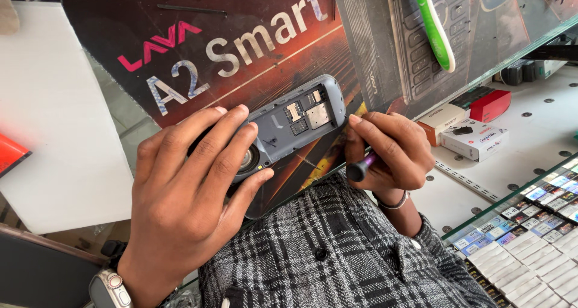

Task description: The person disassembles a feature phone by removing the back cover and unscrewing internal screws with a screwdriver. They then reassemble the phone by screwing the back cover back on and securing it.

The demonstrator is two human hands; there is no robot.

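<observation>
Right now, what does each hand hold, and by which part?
The left hand grips the grey phone with its back open, by its lower end. The right hand holds a purple-handled tool by its handle.

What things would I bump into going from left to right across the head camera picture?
White board → left hand → grey phone with its back open → right hand holding a dark tool → white box

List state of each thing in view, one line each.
phone: back cover off, card slots bare, lying on the counter mat
left hand: gripping the phone's lower end
right hand: holding a purple-handled tool at the phone's edge
toothbrush: lying loose on the mat
red box: closed, under glass
</observation>
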